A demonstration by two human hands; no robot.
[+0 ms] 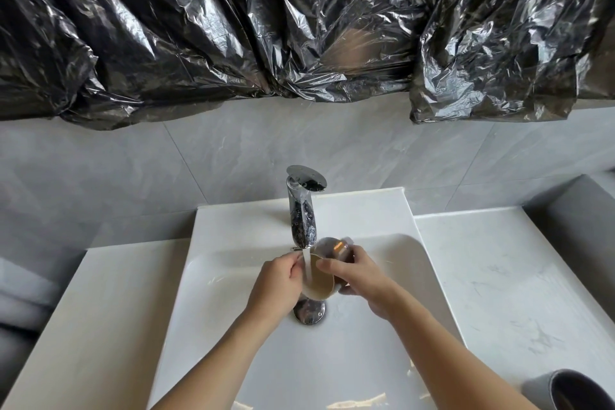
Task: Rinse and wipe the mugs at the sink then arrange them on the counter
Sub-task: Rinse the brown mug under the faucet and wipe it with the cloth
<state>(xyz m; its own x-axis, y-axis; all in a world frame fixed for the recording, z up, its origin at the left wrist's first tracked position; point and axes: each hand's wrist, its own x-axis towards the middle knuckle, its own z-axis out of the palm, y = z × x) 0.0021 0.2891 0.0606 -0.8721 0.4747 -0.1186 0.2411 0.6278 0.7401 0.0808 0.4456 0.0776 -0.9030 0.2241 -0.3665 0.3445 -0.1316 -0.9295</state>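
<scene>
two bare hands hold a glass mug [322, 271] under a running chrome faucet [303, 206] over the middle of a white sink basin [392, 280]. the right hand [361, 280] wraps around the mug from the 3 o'clock side, thumb hooked over the rim and fingers curled beneath it. the left hand [278, 286] pinches the rim at 9 o'clock, fingers curled against the glass. the mug tilts with its mouth toward the camera, and a thin stream of water [307, 266] falls into it; the liquid pooled inside looks murky brown. directly below the mug, at 6 o'clock, sits the chrome drain [309, 311], partly hidden by the hands.

a second mug, grey with a dark interior [577, 391], stands on the white marble counter [519, 276] at the 4 o'clock corner of the view, well apart from the sink; what it holds cannot be made out. crumpled black plastic sheeting [199, 27] hangs across the grey tiled wall [233, 150] at 12 o'clock, above the faucet. a few pale streaks lie on the basin floor [357, 403] near the bottom edge of the view.
</scene>
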